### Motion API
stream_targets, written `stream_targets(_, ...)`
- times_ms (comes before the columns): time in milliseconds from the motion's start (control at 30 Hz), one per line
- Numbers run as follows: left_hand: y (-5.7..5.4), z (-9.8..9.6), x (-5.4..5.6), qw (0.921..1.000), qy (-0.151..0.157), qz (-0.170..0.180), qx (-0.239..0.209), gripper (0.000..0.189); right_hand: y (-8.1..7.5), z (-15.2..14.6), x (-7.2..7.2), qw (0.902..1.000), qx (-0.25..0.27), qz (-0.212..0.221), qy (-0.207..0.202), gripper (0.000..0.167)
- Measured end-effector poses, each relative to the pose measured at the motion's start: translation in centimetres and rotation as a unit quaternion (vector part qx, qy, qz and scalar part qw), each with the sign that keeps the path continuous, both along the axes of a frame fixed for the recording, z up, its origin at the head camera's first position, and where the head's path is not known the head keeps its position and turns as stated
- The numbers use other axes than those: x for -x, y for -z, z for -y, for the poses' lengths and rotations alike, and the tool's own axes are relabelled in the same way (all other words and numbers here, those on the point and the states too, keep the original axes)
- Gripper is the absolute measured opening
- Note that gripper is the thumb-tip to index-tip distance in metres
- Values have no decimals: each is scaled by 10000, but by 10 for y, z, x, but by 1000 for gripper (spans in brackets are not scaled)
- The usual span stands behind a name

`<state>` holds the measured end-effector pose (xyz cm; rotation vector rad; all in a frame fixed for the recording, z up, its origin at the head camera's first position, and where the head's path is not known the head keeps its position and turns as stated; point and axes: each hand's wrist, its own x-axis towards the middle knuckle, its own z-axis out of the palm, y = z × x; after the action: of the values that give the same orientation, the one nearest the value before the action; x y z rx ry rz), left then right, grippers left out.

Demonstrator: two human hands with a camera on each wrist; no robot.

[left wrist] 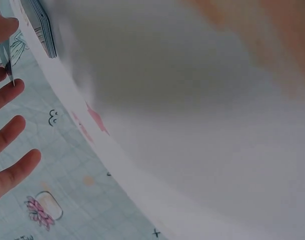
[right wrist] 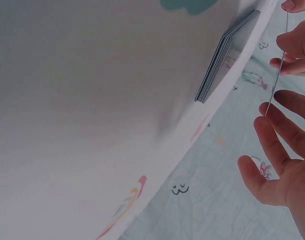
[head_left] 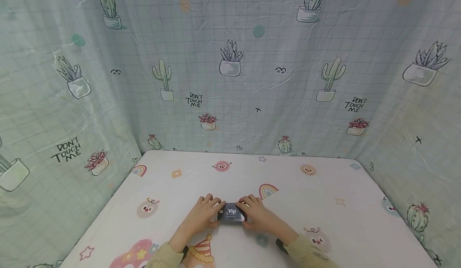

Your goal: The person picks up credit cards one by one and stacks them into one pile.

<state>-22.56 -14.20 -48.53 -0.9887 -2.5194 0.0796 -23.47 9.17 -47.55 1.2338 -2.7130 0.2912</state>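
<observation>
A dark grey VIP card (head_left: pixel 231 215) with a chip-like square is held level between both hands, "Vip" printed on its face. My left hand (head_left: pixel 206 213) pinches its left end; my right hand (head_left: pixel 256 213) pinches the right end. Both wrist views show the card edge-on as a thin line, raised above the white table. Below it on the tabletop lies a neat stack of similar cards (right wrist: pixel 225 59), also seen at the top left of the left wrist view. From the head view the held card covers most of that stack.
The white table (head_left: pixel 201 186) carries printed rainbows, stars and smiling faces. A pale curtain (head_left: pixel 252 88) with cactus drawings hangs behind it and on both sides, close along the table's edges.
</observation>
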Motion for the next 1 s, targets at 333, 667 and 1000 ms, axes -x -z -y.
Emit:
stream_targets(333, 10, 8, 10, 9998, -24, 176, 31, 59, 3, 8, 10, 9994, -293, 187, 92, 52)
stream_targets(667, 11, 4, 14, 9976, -100, 669, 135, 54, 8, 9, 15, 9968, -579, 499, 242, 51)
stream_targets(1000, 11, 0, 15, 9969, -17, 755, 206, 54, 8, 8, 16, 9944, -769, 645, 332, 51)
